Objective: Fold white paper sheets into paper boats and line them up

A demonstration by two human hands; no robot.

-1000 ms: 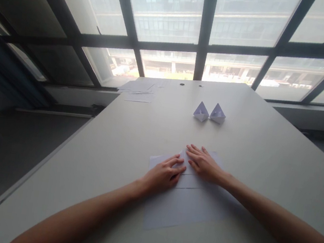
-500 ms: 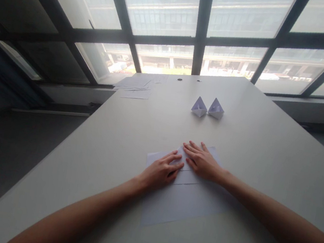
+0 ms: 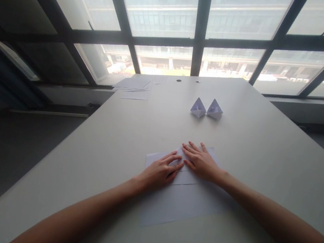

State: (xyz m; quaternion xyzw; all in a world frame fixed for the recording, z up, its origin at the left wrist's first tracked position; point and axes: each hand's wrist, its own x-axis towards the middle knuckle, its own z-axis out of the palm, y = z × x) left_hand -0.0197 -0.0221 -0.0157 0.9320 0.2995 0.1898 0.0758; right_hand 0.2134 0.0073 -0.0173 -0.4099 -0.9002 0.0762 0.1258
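White paper [image 3: 183, 202] lies flat on the table in front of me, with a folded strip [image 3: 188, 178] across its upper part. My left hand [image 3: 162, 170] rests on the paper's left side, fingers spread and their tips near the middle. On the upper right part lies my right hand [image 3: 201, 162], palm down with its fingers stretched out. The two hands nearly meet at the thumbs and fingertips. Both cover part of the folds beneath them.
Two folded paper boats [image 3: 198, 108] [image 3: 215, 110] stand side by side farther back on the white table [image 3: 110, 142]. Several loose sheets [image 3: 135, 87] lie at the far left corner. Large windows [image 3: 166, 53] rise behind the table.
Both hands keep nearly the same place on the paper. The whole view has shifted very slightly.
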